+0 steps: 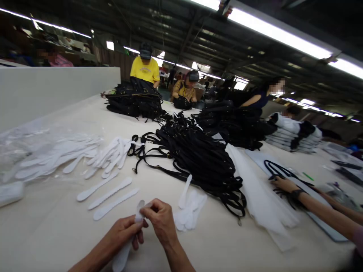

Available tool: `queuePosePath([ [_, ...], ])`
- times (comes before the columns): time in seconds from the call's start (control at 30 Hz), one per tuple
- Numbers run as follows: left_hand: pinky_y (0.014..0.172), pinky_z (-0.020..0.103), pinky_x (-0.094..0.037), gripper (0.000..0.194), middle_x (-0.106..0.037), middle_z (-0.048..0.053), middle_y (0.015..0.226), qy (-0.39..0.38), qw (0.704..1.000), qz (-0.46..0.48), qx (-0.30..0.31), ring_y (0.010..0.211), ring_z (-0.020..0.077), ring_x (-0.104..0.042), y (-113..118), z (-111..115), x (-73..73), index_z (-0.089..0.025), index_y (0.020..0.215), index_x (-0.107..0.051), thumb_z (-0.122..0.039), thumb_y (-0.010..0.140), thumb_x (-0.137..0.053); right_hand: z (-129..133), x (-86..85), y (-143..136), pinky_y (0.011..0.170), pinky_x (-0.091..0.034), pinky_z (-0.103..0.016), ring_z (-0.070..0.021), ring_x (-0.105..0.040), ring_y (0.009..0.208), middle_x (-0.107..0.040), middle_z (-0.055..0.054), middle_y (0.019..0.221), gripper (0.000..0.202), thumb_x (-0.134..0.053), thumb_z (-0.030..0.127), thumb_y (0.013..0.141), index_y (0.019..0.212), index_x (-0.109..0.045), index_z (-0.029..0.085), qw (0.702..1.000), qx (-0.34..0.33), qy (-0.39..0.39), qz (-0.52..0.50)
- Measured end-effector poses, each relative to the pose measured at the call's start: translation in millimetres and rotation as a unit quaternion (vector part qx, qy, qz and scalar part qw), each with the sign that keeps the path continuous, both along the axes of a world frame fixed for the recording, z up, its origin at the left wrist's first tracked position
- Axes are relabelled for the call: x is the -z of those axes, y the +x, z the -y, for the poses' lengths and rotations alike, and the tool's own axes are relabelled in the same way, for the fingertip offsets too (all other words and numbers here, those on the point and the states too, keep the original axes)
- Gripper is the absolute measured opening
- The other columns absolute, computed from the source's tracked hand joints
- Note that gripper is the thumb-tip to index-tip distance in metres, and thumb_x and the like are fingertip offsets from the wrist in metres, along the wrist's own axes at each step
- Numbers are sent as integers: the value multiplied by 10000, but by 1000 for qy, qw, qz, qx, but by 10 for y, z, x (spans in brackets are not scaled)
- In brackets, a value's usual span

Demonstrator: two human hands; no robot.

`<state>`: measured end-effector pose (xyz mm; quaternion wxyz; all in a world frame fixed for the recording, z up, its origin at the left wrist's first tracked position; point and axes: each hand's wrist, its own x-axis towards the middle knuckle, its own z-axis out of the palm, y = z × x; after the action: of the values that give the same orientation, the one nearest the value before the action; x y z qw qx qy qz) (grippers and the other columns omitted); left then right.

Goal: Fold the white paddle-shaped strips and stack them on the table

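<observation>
My left hand (pixel 124 231) is closed round a white flat strip (pixel 121 257) with a rounded end, low in front of me. The strip runs up through the fingers. My right hand (pixel 162 220) pinches its top end between thumb and fingertips, or a thin piece on it; I cannot tell which. Beyond my hands, separate white notched strips (pixel 110 193) lie side by side on the pale table (pixel 56 238). To the right is a small heap of similar white strips (pixel 190 211).
A large pile of black straps (pixel 195 158) covers the middle. More white strips (pixel 56 155) lie on clear plastic at left. Black bags (pixel 133 100) are heaped at the back. At right, a co-worker's hand (pixel 285 185) holds a black strap over a pale board (pixel 326 223).
</observation>
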<state>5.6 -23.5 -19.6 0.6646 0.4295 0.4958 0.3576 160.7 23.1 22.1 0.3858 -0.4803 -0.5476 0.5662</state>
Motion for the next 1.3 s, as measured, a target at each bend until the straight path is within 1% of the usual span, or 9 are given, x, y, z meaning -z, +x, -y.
queuePosePath([
  [0.23,975,381,-478,466,-768,80,1071,-32,995,51,-81,1056,275,-666,-63,-31,-66,-201,1030,-738,-594,826,-593,-15,14,167,627,-458,-246,-143,-606,628,-664,12,640,137,-680,297,785,728,-692,173,999,19,33,-23],
  [0.4,844,314,-474,402,-739,21,746,-20,986,99,-136,760,172,-623,-208,-36,-101,-192,978,-696,-556,869,-565,-296,-31,821,662,-439,-265,-162,-590,671,-633,8,654,214,-628,378,824,746,-675,185,981,93,89,142],
  [0.5,938,371,-441,388,-676,-5,560,-17,991,105,-76,617,155,-586,-248,-23,-109,-172,905,-693,-534,877,-557,-442,-70,1240,760,-455,-332,-222,-640,807,-708,-34,848,190,-619,281,809,954,-716,204,921,99,100,363],
  [0.57,962,401,-432,405,-670,0,510,-15,994,105,-34,575,162,-597,-223,-18,-116,-165,859,-699,-546,859,-561,-447,-130,1321,916,-433,-410,-287,-625,1051,-699,-79,1137,412,-641,190,764,1173,-672,221,881,94,126,446],
  [0.67,781,355,-474,435,-691,22,505,-9,998,59,18,554,180,-602,-143,-34,-159,-167,810,-712,-567,845,-546,-305,-260,1054,1065,-363,-423,-279,-534,1245,-612,-79,1339,466,-661,236,801,1266,-628,233,918,45,162,359],
  [0.8,641,312,-462,402,-733,40,570,7,995,-30,94,588,205,-632,-71,-84,-249,-162,832,-747,-518,852,-560,-45,-343,387,922,-476,-314,-198,-652,1023,-720,-17,1120,297,-665,345,843,1126,-717,269,988,-114,76,76],
  [0.97,627,273,-470,336,-733,19,665,33,990,-50,124,646,186,-638,-91,-66,-261,-169,855,-761,-464,842,-600,11,-179,53,735,-472,-259,-148,-634,742,-718,3,752,96,-711,266,769,794,-761,188,994,-59,-20,-87],
  [1.13,714,277,-493,344,-738,19,737,51,981,-53,177,764,193,-661,-256,4,-240,-194,1016,-738,-446,872,-554,-169,-110,404,636,-407,-244,-122,-540,644,-627,33,641,157,-748,321,727,703,-701,173,1000,17,1,-21],
  [1.3,875,323,-487,370,-767,22,935,127,947,-292,41,989,234,-666,-703,-151,-187,-272,1100,-716,-445,913,-447,-408,-162,1111,759,-460,-330,-210,-621,813,-697,-6,866,191,-695,369,763,886,-715,225,959,72,105,254],
])
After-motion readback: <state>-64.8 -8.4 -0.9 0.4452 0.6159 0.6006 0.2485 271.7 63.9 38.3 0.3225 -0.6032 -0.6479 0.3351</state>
